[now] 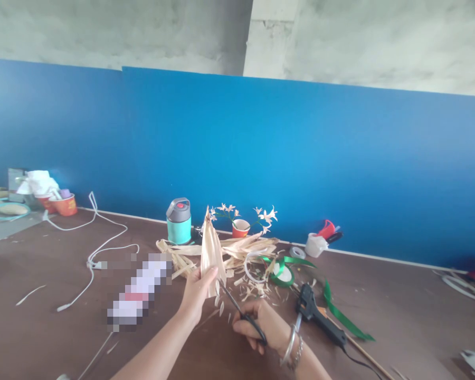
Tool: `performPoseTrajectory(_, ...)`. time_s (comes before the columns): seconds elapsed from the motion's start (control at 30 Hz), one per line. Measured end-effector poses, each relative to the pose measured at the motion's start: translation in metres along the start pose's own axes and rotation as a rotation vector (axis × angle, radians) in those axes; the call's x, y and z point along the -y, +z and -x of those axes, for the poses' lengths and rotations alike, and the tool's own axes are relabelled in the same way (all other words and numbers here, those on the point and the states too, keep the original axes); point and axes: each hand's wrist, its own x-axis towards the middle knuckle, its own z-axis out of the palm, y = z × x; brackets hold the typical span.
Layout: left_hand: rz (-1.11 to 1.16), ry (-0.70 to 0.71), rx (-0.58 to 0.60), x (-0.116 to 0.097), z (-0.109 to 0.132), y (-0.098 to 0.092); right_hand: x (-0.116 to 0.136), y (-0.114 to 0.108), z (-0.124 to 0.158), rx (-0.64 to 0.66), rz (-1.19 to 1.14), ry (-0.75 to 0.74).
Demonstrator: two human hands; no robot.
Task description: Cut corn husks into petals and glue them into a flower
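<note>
Scissors trimming a dried husk above a brown table point(63, 327)

The left hand point(198, 290) pinches the husk point(211, 250) by its lower end and holds it upright over the table. The right hand point(261, 324) is closed round the scissors point(241, 314), whose tips meet the husk's bottom edge. Short snips with the husk held taut would likely give clean petals. The handles are hidden in the fist, and the blade gap is too small to read.
</note>
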Motion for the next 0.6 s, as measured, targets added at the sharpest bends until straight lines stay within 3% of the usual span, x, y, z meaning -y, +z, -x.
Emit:
performPoseTrajectory(0.33, -0.024, -0.002, -0.048, -0.0046, 0.0023, 0.0028, 0.0041, 0.0007, 0.0009, 0.022, 0.008, 0.022)
performPoseTrajectory(0.6, -0.101, 0.079, -0.269, -0.0050, -0.0009, -0.0021, -0.0002, 0.0074, -0.0004, 0.045, -0.076, -0.009)
